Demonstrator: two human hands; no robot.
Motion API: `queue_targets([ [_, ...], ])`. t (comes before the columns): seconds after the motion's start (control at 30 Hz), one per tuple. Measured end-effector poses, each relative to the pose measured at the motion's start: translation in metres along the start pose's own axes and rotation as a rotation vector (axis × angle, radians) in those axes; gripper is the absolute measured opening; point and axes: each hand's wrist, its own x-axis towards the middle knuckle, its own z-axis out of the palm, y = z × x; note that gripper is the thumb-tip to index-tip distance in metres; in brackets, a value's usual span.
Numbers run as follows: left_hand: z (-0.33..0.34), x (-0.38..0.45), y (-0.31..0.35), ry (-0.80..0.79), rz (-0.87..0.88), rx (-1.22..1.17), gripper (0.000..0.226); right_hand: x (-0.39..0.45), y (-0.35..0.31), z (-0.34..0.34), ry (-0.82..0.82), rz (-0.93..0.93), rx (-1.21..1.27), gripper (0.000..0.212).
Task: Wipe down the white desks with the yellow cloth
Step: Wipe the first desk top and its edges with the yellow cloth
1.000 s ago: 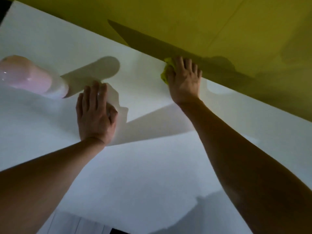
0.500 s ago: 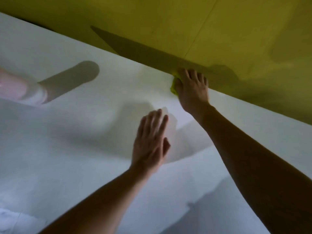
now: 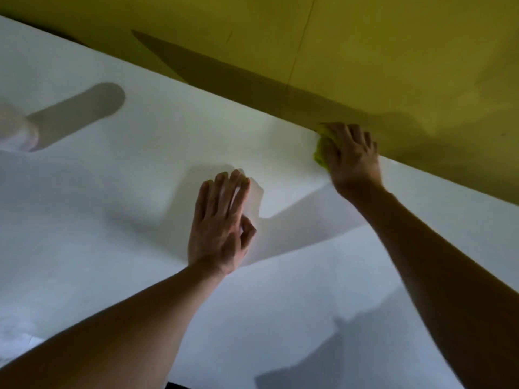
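Head view shows a smooth white desk surface [image 3: 140,262] filling most of the frame, bounded along its far edge by a flat yellow partition panel [image 3: 365,51] that runs diagonally from the upper left to the right edge. The right hand [image 3: 351,155] sits at the upper right of centre, exactly where the desk meets the panel, with its fingers curled over a crumpled bright yellow-green cloth [image 3: 320,155]. The cloth is pressed against the desk at the foot of the panel, and only a small part of it shows at the left side of the hand. The left hand [image 3: 222,223] lies near the centre of the frame, palm down, fingers straight and close together, released and grasping nothing; whether the palm fully contacts the desk cannot be told. The two hands are well apart. At the left edge of the frame, a blurred pale pink and white rounded object [image 3: 16,133] stands on the desk and casts a long grey shadow toward the upper right.
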Motion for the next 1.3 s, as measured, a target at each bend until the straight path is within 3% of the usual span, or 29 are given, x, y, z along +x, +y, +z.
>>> queue_targets([
  [0.13, -0.001, 0.003, 0.003, 0.012, -0.027, 0.013, 0.077, 0.0, 0.005, 0.0, 0.011, 0.053, -0.009, 0.043],
  [0.33, -0.004, 0.005, 0.004, -0.001, -0.037, 0.025, 0.075, 0.055, -0.114, 0.048, -0.005, -0.029, 0.053, 0.045],
  [0.43, -0.001, 0.004, 0.003, 0.01, -0.036, 0.031, 0.073, 0.073, -0.14, 0.054, -0.053, -0.097, 0.076, 0.043],
  [0.53, 0.0, 0.004, 0.004, 0.043, -0.024, 0.011, 0.072, 0.059, -0.11, 0.044, -0.064, -0.106, 0.097, 0.046],
  [0.77, -0.001, 0.004, 0.006, 0.036, -0.028, 0.006, 0.072, -0.01, 0.021, -0.001, 0.024, 0.065, -0.005, 0.047],
  [0.9, -0.003, 0.004, 0.006, 0.029, -0.036, 0.004, 0.071, 0.012, -0.032, 0.017, 0.055, 0.156, -0.018, 0.049],
  [1.1, -0.002, 0.005, 0.006, 0.043, -0.04, 0.001, 0.072, 0.064, -0.129, 0.05, -0.045, -0.028, 0.06, 0.046],
  [1.17, -0.001, 0.004, 0.006, 0.052, -0.031, 0.013, 0.071, 0.061, -0.119, 0.049, -0.06, -0.071, 0.066, 0.047],
  [1.3, -0.001, 0.004, 0.005, 0.049, -0.02, -0.004, 0.072, 0.021, -0.039, 0.029, 0.043, 0.055, 0.015, 0.055],
])
